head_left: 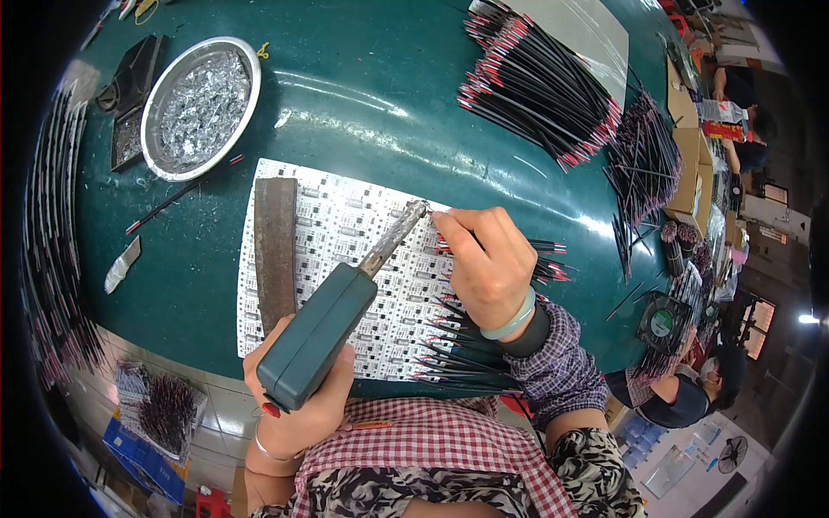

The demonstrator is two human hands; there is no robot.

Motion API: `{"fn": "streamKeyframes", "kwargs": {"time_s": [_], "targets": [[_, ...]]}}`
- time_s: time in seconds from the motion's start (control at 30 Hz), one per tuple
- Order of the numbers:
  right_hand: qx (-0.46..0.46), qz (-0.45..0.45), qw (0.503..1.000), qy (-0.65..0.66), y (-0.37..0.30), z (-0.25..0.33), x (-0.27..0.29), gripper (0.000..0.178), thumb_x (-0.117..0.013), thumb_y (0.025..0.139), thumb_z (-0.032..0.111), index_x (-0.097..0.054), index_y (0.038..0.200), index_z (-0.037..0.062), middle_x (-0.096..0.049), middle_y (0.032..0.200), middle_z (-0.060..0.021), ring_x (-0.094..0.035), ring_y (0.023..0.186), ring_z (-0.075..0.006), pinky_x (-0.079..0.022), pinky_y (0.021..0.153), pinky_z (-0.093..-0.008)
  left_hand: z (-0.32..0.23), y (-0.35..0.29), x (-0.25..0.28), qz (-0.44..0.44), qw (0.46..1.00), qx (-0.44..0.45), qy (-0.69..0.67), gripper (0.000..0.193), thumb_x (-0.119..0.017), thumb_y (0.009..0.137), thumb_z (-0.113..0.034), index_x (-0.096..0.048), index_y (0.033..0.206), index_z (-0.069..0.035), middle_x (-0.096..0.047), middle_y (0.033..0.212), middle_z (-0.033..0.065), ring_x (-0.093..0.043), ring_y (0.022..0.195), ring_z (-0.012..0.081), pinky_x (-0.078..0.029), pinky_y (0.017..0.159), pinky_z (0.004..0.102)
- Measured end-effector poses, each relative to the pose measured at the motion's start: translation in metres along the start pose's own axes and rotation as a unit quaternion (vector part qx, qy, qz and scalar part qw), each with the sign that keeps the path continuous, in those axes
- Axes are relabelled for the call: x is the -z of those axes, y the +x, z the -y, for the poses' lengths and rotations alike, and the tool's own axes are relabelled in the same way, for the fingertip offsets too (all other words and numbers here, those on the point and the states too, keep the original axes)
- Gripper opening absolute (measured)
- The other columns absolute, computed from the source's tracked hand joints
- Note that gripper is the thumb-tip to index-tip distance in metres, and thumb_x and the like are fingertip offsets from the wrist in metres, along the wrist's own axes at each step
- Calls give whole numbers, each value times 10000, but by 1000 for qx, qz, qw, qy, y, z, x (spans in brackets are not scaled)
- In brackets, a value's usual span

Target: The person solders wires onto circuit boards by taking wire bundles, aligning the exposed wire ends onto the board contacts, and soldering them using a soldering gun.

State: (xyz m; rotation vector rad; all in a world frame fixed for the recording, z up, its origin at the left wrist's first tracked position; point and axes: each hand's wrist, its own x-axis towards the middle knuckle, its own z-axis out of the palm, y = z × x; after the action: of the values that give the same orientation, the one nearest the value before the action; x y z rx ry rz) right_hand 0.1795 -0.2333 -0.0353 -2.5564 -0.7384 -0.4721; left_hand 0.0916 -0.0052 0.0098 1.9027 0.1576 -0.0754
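Observation:
My left hand (302,419) grips a dark green soldering gun (318,337) by its body. The gun's long metal tip points up and to the right, ending at the upper right edge of a white circuit board panel (341,203) printed with many small repeated boards. Beside that tip, the thumb and forefinger of my right hand (492,263) are pinched together at the panel's edge; what they hold is too small to make out. Black wires with red ends (462,358) lie along the panel's right edge, partly under my right hand and wrist.
A rusty flat metal bar (276,250) lies on the panel's left part. A metal bowl of silvery scraps (203,108) stands at the far left. Bundled black wires (544,82) lie at the far right, near a black fan (663,322). Another person (691,388) sits to the right.

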Motion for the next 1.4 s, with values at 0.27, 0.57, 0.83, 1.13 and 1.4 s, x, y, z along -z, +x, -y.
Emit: {"fn": "streamKeyframes", "kwargs": {"time_s": [0.27, 0.57, 0.83, 1.13, 1.4], "targets": [[-15, 7, 1000, 16, -1, -1, 1, 409, -642, 625, -135, -709, 998, 19, -670, 902, -104, -633, 740, -260, -518, 605, -340, -1, -3, -1, -19, 999, 25, -33, 183, -719, 745, 46, -704, 927, 52, -657, 818, 118, -632, 630, 179, -493, 576, 278], [-25, 10, 998, 54, 0, -3, 2, 410, -625, 628, -154, -711, 987, 23, -668, 897, -100, -630, 744, -263, -518, 608, -341, -2, -1, 1, 11, 1000, -12, 9, 155, -714, 744, 63, -687, 896, 60, -643, 793, 103, -605, 620, 153, -476, 564, 276], [15, 8, 1000, -17, -3, -3, -2, 309, -659, 665, -7, -697, 969, 30, -649, 900, -66, -611, 764, -223, -466, 595, -320, -4, -5, 3, 15, 1000, 19, 18, 136, -723, 744, 57, -667, 868, 56, -625, 769, 93, -595, 622, 131, -468, 560, 273], [-3, -5, 1000, 21, 1, 1, 7, 398, -662, 637, -61, -707, 1027, 4, -637, 911, -90, -604, 759, -227, -487, 602, -303, -10, -16, 10, -77, 941, 204, -257, 505, -762, 787, 30, -574, 1255, 54, -687, 1086, 166, -615, 713, 129, -487, 555, 261], [-63, 40, 997, 29, -8, 22, 22, 610, -643, 664, -93, -670, 1265, 6, -537, 953, -101, -583, 803, -249, -506, 685, -331, -3, -17, 11, -77, 894, 187, -400, 615, -717, 830, 33, -455, 1387, 58, -625, 1223, 215, -593, 661, 140, -468, 505, 252]]}}
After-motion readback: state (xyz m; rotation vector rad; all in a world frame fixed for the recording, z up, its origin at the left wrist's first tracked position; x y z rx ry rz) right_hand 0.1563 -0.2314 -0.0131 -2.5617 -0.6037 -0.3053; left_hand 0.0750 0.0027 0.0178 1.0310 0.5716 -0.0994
